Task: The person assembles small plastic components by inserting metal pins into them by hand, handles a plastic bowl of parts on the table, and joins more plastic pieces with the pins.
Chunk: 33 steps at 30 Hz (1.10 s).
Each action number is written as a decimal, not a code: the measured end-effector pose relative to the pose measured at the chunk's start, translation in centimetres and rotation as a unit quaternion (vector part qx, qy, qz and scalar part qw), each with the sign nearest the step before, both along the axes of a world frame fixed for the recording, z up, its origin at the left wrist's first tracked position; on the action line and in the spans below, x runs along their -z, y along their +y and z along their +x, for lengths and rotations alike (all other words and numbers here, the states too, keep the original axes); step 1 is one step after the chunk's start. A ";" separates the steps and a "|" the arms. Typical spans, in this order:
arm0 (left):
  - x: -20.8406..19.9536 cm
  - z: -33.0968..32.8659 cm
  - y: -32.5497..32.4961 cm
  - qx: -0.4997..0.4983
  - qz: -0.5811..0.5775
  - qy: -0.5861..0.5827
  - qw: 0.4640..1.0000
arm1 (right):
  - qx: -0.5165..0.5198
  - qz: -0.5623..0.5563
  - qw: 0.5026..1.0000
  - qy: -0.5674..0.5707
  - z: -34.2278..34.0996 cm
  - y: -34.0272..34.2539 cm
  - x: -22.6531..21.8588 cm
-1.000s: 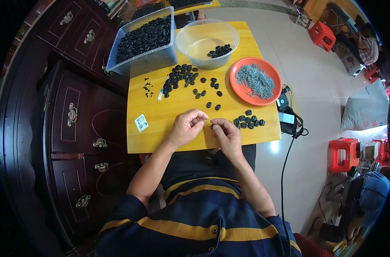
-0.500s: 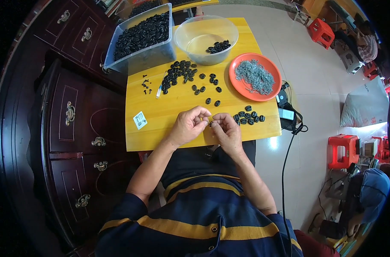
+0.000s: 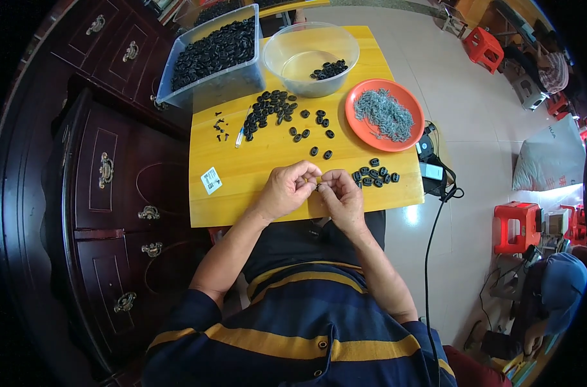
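Over the near edge of the yellow table, my left hand and my right hand meet with thumbs and fingers pinched. A small black part shows at the tips of my right fingers, partly covered by them. What my left fingertips pinch is too small to make out. Beside my right hand lies a group of black oval pieces with holes. Two more such oval pieces lie just beyond my hands. Farther back is a looser spread of them.
An orange-red plate holds many thin grey metal pieces, perhaps springs. At the back stand a clear round bowl and a clear bin, both with black parts. A pen, small black pegs and a white label lie left.
My left fingertips have shifted slightly right, closer to my right ones. The small black part stays at my right fingertips, and the pieces on the table keep their places.
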<state>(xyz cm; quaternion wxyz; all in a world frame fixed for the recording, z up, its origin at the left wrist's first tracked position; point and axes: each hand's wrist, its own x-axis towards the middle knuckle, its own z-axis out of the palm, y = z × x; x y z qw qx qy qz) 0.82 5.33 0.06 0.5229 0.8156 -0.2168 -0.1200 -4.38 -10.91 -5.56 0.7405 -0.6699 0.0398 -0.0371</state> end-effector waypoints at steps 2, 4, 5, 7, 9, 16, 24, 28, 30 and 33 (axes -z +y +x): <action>0.0 0.0 -0.2 0.000 0.003 -0.002 1.000 | 0.000 0.006 1.000 0.000 0.0 -0.1 0.3; 0.3 0.1 -0.2 0.002 -0.018 -0.029 0.999 | -0.002 0.012 1.000 -0.001 0.0 -0.1 0.2; 0.2 0.1 -0.1 0.003 -0.018 -0.030 0.999 | -0.007 0.036 0.999 0.001 0.0 -0.1 0.0; 0.1 0.4 0.1 0.015 -0.041 0.001 0.999 | -0.010 0.058 0.998 0.001 -0.1 -0.2 -0.2; 0.1 1.0 0.7 0.008 -0.061 0.034 0.998 | -0.023 0.117 0.993 0.019 -0.2 -0.4 -0.2; 0.9 4.5 0.1 -0.036 0.048 -0.057 0.997 | -0.013 0.143 0.989 0.029 -0.2 -0.9 0.0; 1.8 5.7 -1.4 -0.006 0.230 -0.196 0.953 | -0.027 0.128 0.991 0.021 -0.3 -1.0 -0.2; 1.8 5.4 -1.5 -0.017 0.238 -0.209 0.949 | -0.019 0.131 0.991 0.023 -0.2 -0.9 -0.1; 1.6 5.0 -1.5 -0.026 0.246 -0.230 0.941 | -0.020 0.123 0.992 0.023 -0.2 -0.9 -0.2; 1.4 4.4 -1.4 -0.038 0.278 -0.246 0.928 | -0.026 0.136 0.990 0.026 -0.2 -1.0 -0.1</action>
